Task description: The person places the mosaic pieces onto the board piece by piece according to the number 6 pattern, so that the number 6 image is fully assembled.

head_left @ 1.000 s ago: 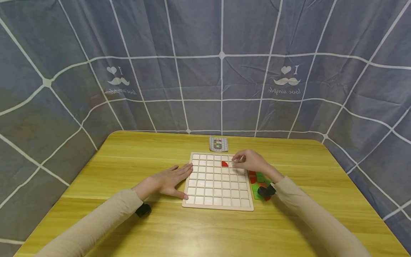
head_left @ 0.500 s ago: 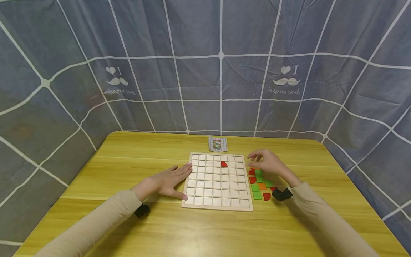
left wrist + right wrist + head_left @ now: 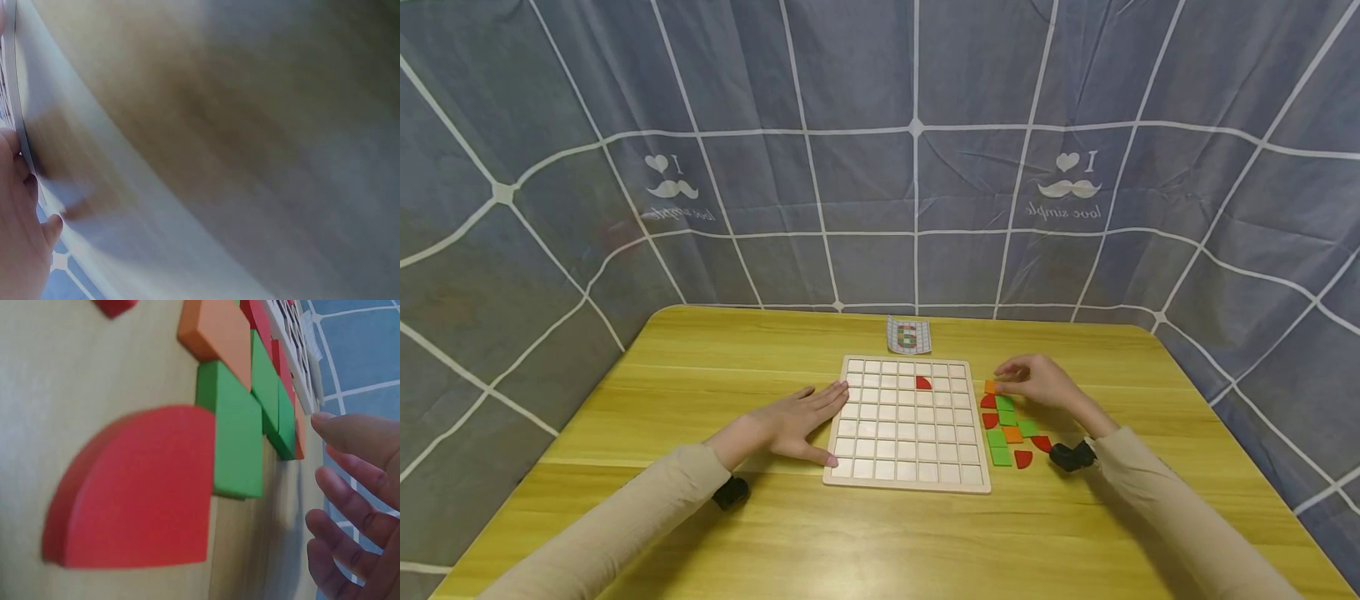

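Board (image 3: 897, 431) carries just one red quarter-circle (image 3: 923, 383) so far; right hand (image 3: 1043, 383) has moved off to the orange tile (image 3: 990, 387), fingers apart; left hand (image 3: 797, 422), fingers spread, touches board edge

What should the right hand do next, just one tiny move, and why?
I'd say pinch the farther orange square block: the right hand has its thumb right beside it and seems to hold nothing. The pale wooden grid board shows just one piece, a red quarter-circle block, so there's plenty of room for another.
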Action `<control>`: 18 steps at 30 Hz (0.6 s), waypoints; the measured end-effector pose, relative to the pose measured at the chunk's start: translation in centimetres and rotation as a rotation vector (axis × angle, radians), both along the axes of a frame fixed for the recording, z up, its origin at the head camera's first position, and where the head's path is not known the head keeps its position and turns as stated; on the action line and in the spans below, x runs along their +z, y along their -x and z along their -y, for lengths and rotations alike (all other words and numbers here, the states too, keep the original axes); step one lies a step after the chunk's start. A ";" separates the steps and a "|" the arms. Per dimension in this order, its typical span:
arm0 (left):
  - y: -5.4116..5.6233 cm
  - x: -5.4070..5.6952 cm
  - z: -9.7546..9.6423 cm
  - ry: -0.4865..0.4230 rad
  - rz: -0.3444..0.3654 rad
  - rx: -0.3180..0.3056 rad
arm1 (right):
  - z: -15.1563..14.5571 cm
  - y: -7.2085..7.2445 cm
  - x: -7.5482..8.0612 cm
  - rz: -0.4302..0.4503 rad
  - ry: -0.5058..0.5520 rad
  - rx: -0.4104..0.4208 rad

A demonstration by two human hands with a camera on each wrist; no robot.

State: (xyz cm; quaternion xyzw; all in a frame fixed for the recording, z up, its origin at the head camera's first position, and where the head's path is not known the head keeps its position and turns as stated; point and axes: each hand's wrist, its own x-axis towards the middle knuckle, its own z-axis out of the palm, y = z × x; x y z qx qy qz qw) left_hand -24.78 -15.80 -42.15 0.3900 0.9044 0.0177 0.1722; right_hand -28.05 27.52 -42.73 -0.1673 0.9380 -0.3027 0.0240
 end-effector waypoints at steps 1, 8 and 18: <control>0.0 0.0 0.0 0.004 0.001 0.002 | -0.1 0.1 -0.1 0.004 0.000 0.005; 0.0 0.0 -0.1 0.002 0.003 0.001 | -0.2 0.3 -0.3 0.036 -0.004 0.018; 0.0 0.0 -0.1 0.009 0.000 0.002 | -0.1 0.9 -0.3 0.054 0.000 0.022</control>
